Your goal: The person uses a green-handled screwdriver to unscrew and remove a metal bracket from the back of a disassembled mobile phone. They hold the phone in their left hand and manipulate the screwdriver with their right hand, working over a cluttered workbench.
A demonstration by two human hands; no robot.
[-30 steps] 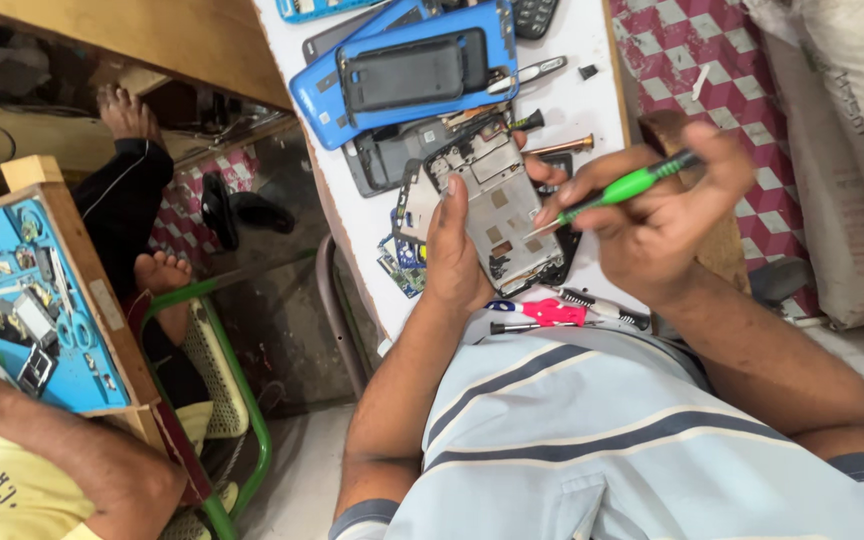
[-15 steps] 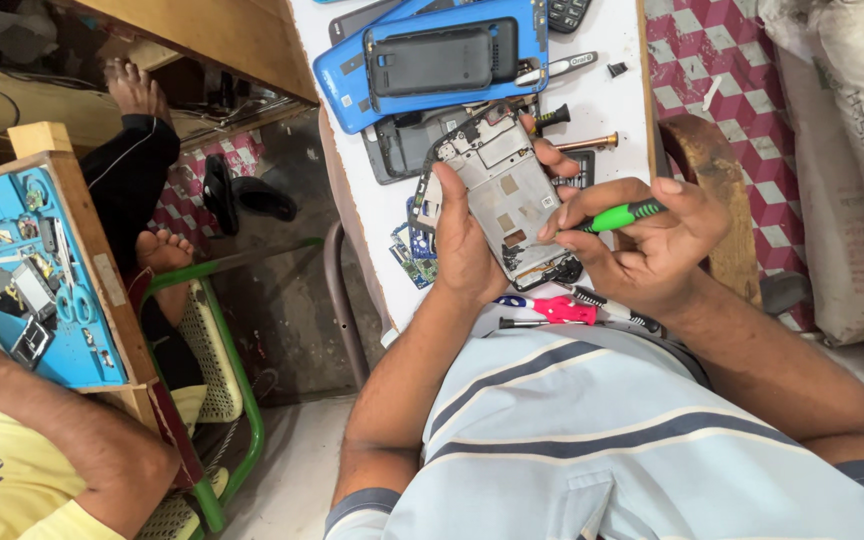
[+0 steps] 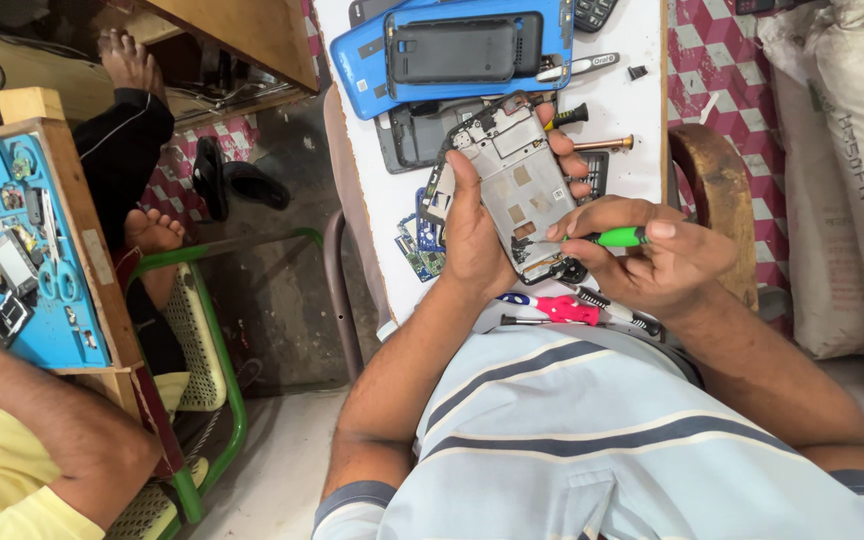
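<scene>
Since the earlier frame, the right hand point(image 3: 657, 262) has been lowering the green screwdriver point(image 3: 620, 237) from a raised angle until it is lying almost level, its tip now meeting the phone frame point(image 3: 514, 185) near the lower edge. That opened phone frame is sitting upright in the left hand point(image 3: 472, 225), held over the near edge of the white table point(image 3: 642, 100); the thumb is pressing along one side and the fingers are wrapping the other, apparently steadying the board against the tool's push. Right fingers are pinching the screwdriver close to its tip, a grip that is favouring fine control.

Just beneath the hands, a red-handled tool point(image 3: 564, 309) is lying by the table edge, within reach. Behind the frame, a dark back cover point(image 3: 414, 140) is resting on the table, and further off a blue mat point(image 3: 367, 75) is carrying a black phone point(image 3: 462, 47). Loose bits point(image 3: 602, 144) are lying beside them.

At left, another person's arm point(image 3: 42, 430) is resting by a blue tray point(image 3: 2, 260) of parts.
</scene>
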